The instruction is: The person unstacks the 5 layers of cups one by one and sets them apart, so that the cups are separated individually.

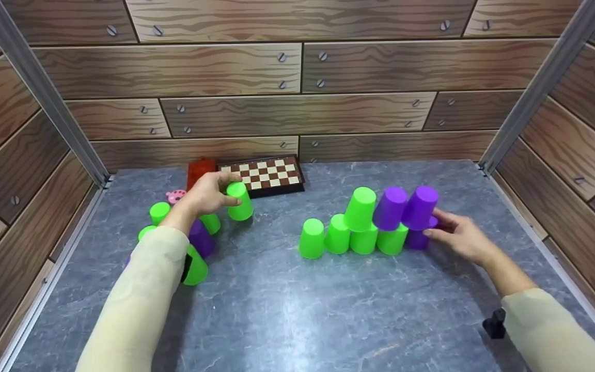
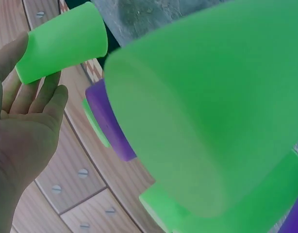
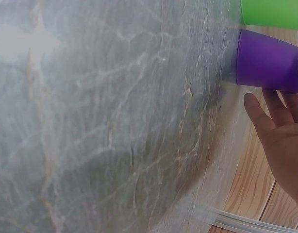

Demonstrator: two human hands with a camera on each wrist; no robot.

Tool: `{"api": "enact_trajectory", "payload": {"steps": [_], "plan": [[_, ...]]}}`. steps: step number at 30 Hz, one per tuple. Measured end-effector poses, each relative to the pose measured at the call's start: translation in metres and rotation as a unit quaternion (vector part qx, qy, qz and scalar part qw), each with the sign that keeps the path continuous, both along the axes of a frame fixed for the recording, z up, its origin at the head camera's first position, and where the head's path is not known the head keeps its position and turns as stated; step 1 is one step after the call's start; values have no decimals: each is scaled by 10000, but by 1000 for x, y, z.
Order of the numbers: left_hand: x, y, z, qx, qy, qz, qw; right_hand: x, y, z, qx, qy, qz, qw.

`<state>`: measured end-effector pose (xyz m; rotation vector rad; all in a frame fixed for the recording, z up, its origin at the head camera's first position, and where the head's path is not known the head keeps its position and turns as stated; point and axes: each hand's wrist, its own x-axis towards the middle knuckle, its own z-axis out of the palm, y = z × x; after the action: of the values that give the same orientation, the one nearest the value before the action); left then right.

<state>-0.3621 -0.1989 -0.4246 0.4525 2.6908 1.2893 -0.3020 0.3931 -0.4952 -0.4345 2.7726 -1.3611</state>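
Observation:
My left hand (image 1: 207, 194) grips an upside-down green cup (image 1: 239, 201) by its sides, thumb and fingers round it, in front of the chessboard. At the right, my right hand (image 1: 465, 240) holds the lower purple cup (image 1: 417, 239) at the end of a row. In the right wrist view, thumb and fingers lie on either side of that purple cup (image 3: 270, 60). Resting on the row are a green cup (image 1: 360, 209) and two purple cups, the rightmost purple cup (image 1: 420, 207) close above my right fingers. A green cup (image 1: 311, 238) forms the row's left end.
Several green and purple cups, among them a purple cup (image 1: 202, 240) and a green cup (image 1: 195, 266), stand around my left forearm, partly hidden. Behind are a chessboard (image 1: 266, 173), a red box (image 1: 202, 173) and a pink toy (image 1: 176, 196). Wood-patterned walls enclose the grey tabletop (image 1: 266, 310).

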Motion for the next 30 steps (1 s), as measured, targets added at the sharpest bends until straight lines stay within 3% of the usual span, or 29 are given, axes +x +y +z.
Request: {"api": "enact_trajectory", "payload": {"steps": [14,30], "plan": [[-5,-4,-9,-571,-88,-14,9983,0,1,-2,40,160,-64,9998],[-6,-1,-14,-954,145,-139,9952,1,0,-1,16,87,-21,10000]]}}
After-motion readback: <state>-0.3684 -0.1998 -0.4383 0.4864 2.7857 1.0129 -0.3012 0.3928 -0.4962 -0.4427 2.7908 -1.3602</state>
